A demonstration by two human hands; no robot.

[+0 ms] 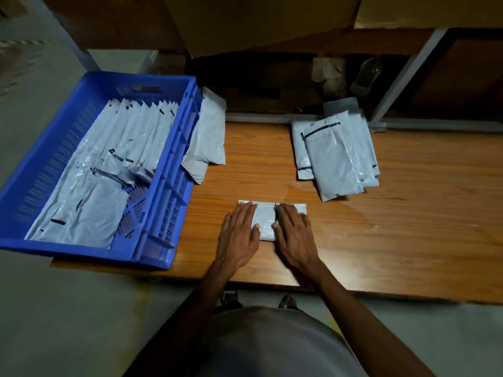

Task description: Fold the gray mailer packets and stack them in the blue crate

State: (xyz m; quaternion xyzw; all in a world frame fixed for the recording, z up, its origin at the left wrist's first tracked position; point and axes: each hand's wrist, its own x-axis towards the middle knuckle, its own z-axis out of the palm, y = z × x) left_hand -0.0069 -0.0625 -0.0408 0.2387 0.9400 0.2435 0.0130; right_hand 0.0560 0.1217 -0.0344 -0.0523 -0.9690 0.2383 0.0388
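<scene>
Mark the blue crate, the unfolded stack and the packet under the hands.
blue crate [152, 254]: head view, near rim.
unfolded stack [333, 161]: head view, top packet's face.
packet under the hands [265, 219]: head view, strip between hands.

One head-worn camera looks steeply down, close over the wooden table [381, 240] and floor [68, 308].

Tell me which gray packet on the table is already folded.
The folded packet under both hands, left hand and right hand, pressed flat. The pile at right and the packet leaning on the blue crate lie full length.
</scene>
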